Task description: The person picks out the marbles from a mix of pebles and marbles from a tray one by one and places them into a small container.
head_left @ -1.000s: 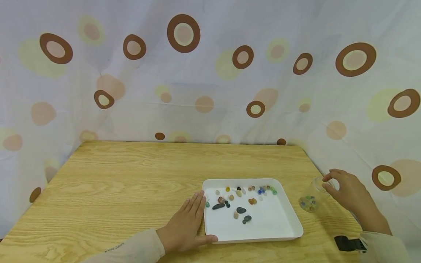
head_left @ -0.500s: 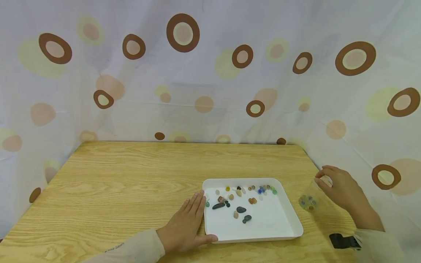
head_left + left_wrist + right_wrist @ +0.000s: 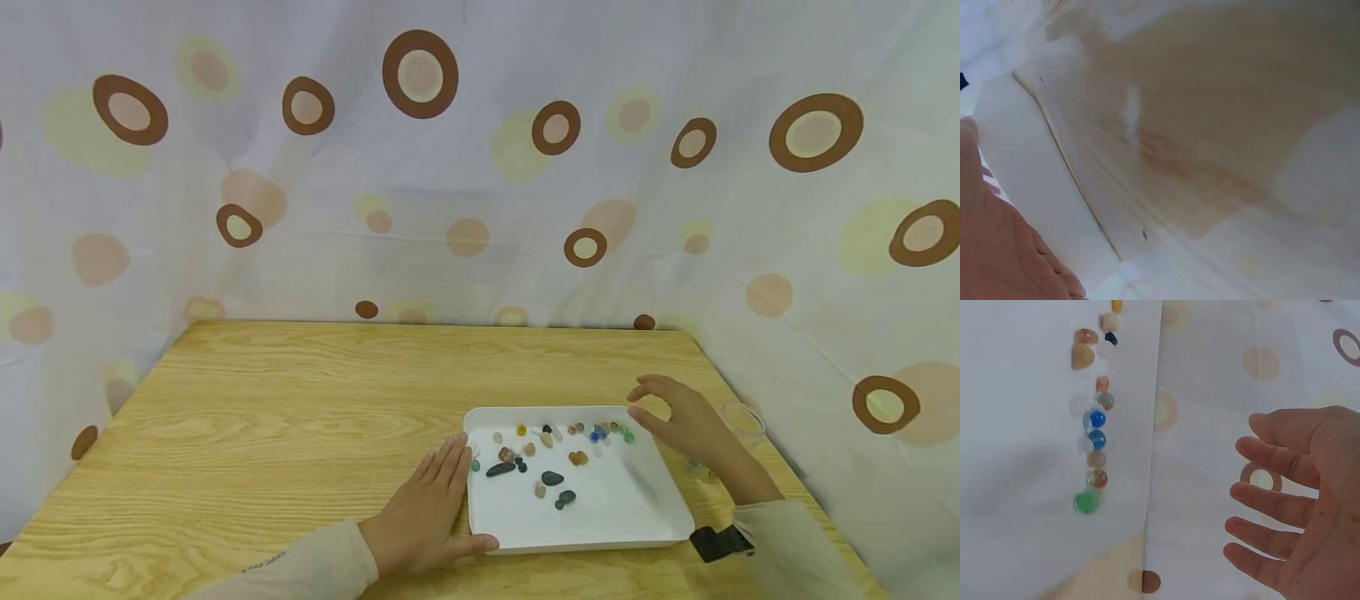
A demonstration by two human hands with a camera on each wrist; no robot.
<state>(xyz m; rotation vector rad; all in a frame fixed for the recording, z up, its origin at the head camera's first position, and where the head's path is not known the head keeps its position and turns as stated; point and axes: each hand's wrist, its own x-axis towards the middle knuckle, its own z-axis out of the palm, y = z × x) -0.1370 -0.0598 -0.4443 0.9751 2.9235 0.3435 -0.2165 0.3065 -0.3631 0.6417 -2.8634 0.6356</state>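
A white tray [image 3: 615, 517] holds several glass marbles [image 3: 597, 435] along its back edge and several pebbles [image 3: 552, 478] to the left and middle. My left hand [image 3: 423, 512] rests against the tray's left side, fingers straight, thumb at the front rim; the left wrist view shows the palm [image 3: 1004, 250] beside the tray wall [image 3: 1035, 175]. Over the tray's back right corner hovers my right hand [image 3: 682, 421], its fingers apart and holding nothing. In the right wrist view a green marble [image 3: 1087, 501] lies nearest that hand. A clear cup [image 3: 744, 421] stands behind the right forearm, partly hidden.
The wooden table [image 3: 300, 400] extends to the left and behind the tray. A patterned cloth [image 3: 465, 167] hangs along its back and sides. A black watch-like band [image 3: 720, 543] is on the right wrist.
My right hand has moved left from the cup's rim to above the tray's back right corner. The cup stays in place; the left hand has not moved.
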